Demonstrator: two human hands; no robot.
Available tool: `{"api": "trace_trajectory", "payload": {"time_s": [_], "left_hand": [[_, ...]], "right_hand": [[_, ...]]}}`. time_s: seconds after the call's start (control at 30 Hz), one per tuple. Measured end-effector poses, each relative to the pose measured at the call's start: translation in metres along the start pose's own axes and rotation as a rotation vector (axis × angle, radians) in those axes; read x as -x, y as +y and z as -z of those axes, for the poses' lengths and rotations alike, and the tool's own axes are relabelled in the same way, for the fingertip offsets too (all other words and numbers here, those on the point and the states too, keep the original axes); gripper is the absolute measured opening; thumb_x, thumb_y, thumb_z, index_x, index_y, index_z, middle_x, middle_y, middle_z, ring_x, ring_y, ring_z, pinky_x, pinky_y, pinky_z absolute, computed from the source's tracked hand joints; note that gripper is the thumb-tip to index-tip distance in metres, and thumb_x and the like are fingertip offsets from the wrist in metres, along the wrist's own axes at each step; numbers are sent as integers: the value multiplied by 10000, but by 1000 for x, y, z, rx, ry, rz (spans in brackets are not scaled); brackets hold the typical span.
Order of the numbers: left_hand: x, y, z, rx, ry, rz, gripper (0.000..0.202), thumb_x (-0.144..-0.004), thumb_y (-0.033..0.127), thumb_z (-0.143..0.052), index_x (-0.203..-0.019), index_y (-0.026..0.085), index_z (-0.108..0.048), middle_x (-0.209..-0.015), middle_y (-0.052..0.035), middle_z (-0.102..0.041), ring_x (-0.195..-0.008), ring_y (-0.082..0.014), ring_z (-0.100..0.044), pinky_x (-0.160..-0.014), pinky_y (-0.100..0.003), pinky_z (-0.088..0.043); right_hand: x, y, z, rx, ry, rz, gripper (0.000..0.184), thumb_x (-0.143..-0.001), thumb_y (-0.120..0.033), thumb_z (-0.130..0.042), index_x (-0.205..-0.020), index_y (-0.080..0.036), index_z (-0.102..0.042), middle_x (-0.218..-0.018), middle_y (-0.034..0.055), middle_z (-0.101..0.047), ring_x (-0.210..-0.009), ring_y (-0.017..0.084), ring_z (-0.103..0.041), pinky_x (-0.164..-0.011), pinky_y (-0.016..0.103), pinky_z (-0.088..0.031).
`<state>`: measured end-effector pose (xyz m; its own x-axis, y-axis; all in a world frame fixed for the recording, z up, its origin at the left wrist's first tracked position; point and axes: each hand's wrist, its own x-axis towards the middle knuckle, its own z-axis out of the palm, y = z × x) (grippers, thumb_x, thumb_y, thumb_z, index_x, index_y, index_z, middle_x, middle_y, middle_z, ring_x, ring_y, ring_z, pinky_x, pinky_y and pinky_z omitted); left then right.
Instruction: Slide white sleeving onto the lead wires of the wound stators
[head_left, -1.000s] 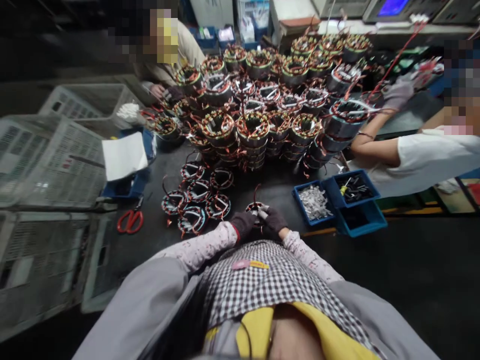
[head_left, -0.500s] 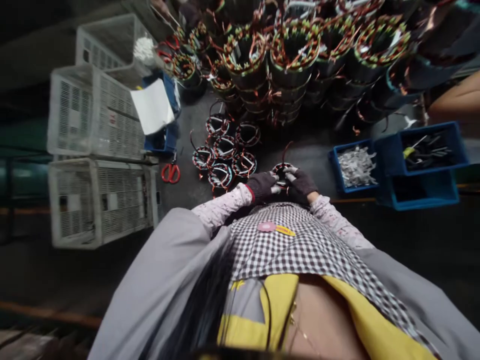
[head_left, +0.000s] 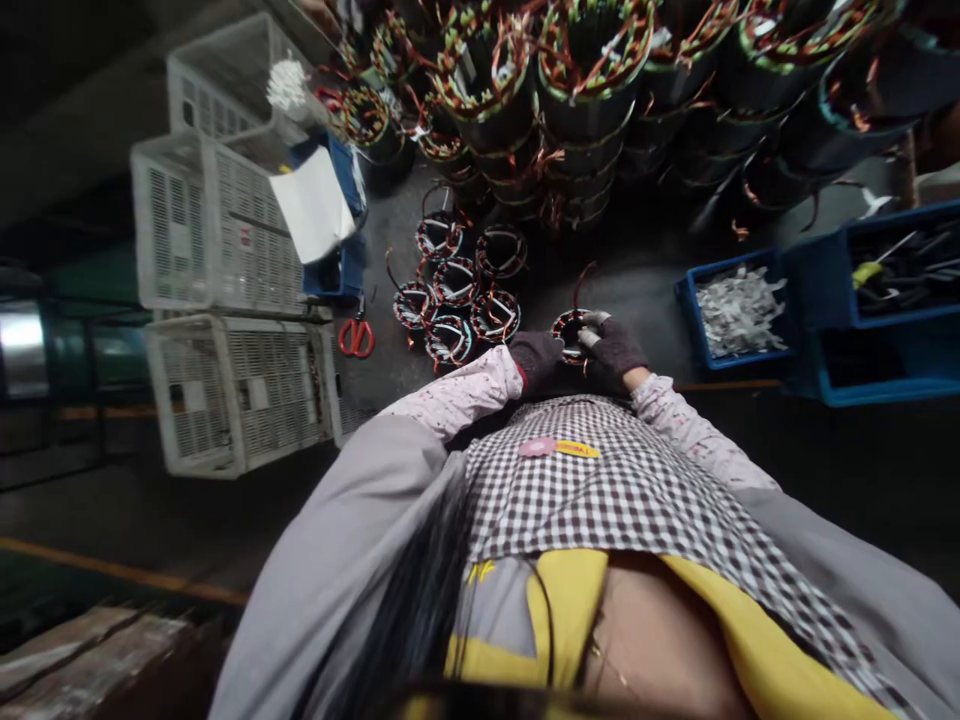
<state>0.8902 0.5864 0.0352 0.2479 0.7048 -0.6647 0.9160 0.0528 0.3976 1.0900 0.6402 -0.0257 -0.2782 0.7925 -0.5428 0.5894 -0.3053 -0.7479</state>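
Both my hands wear dark gloves and close on one small wound stator coil (head_left: 571, 326) at the near edge of the dark table (head_left: 645, 275). My left hand (head_left: 537, 358) grips the coil's left side. My right hand (head_left: 613, 345) pinches its right side, with pale fingertips on the winding. A copper lead wire curls up from the coil. Several similar flat coils (head_left: 459, 285) lie in a cluster just left of my hands.
Tall stacks of wound stators (head_left: 585, 90) fill the far table. Blue bins (head_left: 739, 310) with small white parts and tools stand at the right. Red scissors (head_left: 356, 335) lie left of the coils. White mesh crates (head_left: 225, 300) and a blue box under white paper (head_left: 313, 205) stand at the left.
My head has tipped further down, so the co-workers have left the view. My hands stay on the same coil, and my left hand has slid slightly lower on it.
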Motion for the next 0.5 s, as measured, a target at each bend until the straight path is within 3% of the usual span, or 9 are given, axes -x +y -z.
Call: {"api": "trace_trajectory", "payload": {"time_s": [0.1, 0.2, 0.27, 0.37, 0.5], "left_hand": [[-8, -1, 1, 170, 10, 48, 282, -1125, 301, -752, -1123, 69, -911, -1109, -226, -879, -1139, -393, -842, -1076, -488, -631], [-8, -6, 6, 369, 1, 6, 355, -1207, 360, -616, -1167, 121, -876, -901, -85, -799, -858, -242, -789, -866, -354, -650], [-6, -13, 8, 677, 58, -22, 395, -1243, 349, -506, -1171, 138, -832, -841, -53, -734, -726, -176, -694, -746, -293, -612], [-2, -20, 2, 1148, 108, 10, 362, -1213, 427, -606, -1013, 164, -751, -788, -26, -657, -663, -137, -589, -653, -255, -536], [4, -15, -14, 1299, -13, 70, 355, -1157, 521, -761, -1041, 187, -732, -776, 12, -597, -643, -120, -513, -607, -244, -446]], "right_hand": [[1, -4, -4, -5, 14, -16, 345, -1096, -184, -764, -1430, -157, -842, -1367, 167, -903, -1224, 276, -807, -1269, 495, -620], [2, -6, -7, -21, 36, -41, 349, -1087, -169, -780, -1430, -148, -841, -1398, 191, -895, -1255, 290, -798, -1292, 517, -597], [3, -6, -6, -62, 39, -49, 280, -1080, -179, -781, -1349, -169, -859, -1336, 160, -912, -1225, 278, -801, -1272, 503, -612], [10, -5, 3, -166, 7, -23, 176, -1084, -250, -759, -1203, -202, -879, -1241, 97, -935, -1166, 252, -827, -1204, 457, -665], [26, -9, 14, -416, -167, 75, 310, -919, -469, -966, -1111, -230, -923, -1173, 75, -945, -1180, 299, -855, -1226, 522, -681]]}}
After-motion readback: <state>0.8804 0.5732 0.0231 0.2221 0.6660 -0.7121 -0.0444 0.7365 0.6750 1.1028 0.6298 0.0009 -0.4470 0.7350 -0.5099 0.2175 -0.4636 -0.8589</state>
